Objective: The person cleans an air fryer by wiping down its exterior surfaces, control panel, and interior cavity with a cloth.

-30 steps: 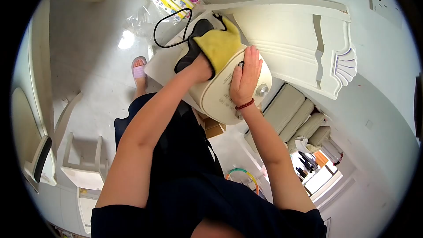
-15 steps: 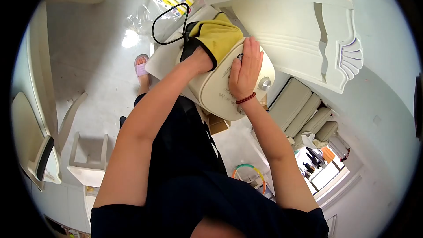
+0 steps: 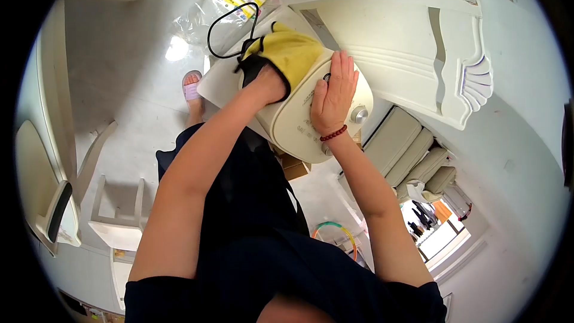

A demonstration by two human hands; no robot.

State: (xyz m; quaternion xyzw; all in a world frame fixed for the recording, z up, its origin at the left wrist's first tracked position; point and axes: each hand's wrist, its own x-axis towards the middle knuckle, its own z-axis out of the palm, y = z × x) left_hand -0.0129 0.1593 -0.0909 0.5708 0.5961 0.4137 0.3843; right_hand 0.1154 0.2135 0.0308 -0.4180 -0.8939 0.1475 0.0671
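Beside a white carved chair back (image 3: 382,33), a cream appliance (image 3: 284,125), perhaps an air fryer, stands on a white surface (image 3: 216,88), its knobbed panel turned towards the right arm. Wiping the casing seems to be the step in hand: a yellow cloth (image 3: 293,54) with black edging lies bunched over the body, close to the panel's rim. The left hand (image 3: 270,85) reaches in under the cloth; its fingers are hidden, so I cannot tell whether they grip it or press flat. The right hand (image 3: 335,98) is spread, grasping nothing, palm against the panel, apparently as a brace. The next move, I judge, calls for steady pressure from the left, with the right palm holding the body against sliding.

The appliance looks smooth and rounded, with faint print and a silver knob (image 3: 359,114); the palm covers part of the panel. A black cord (image 3: 209,39) loops out beyond the cloth.
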